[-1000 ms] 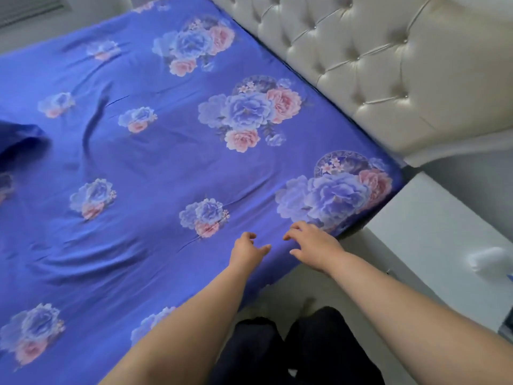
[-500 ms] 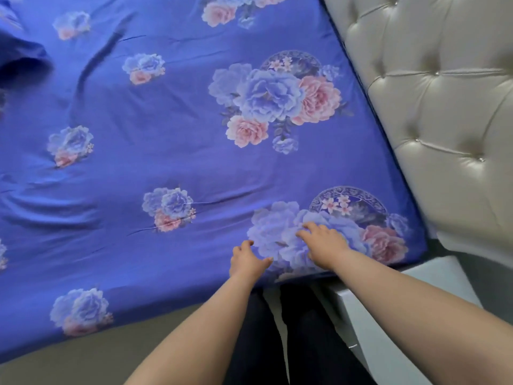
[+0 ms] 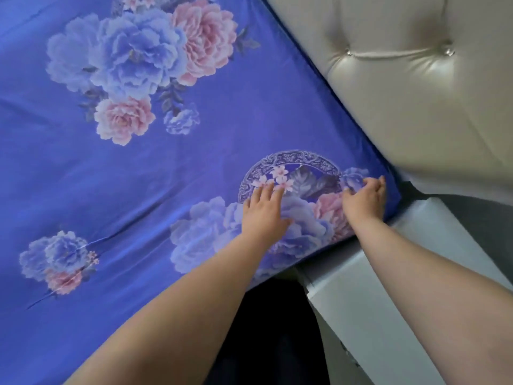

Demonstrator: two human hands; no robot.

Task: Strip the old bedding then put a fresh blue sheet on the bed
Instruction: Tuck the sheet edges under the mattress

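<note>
A blue sheet printed with big pink and pale-blue flowers covers the bed and lies mostly smooth, with faint creases at the left. My left hand presses flat on the sheet near the bed's corner, fingers straight and spread. A little to its right, my right hand rests at the corner itself by the headboard, its fingers bent onto the fabric. Whether those fingers pinch the sheet is not clear.
A cream tufted headboard rises along the right edge of the bed. A white bedside table stands tight against the bed's corner, under my right forearm. My dark trousers show between bed and table.
Both hands have slid forward over the sheet toward the corner by the headboard. The view has closed in on that corner.
</note>
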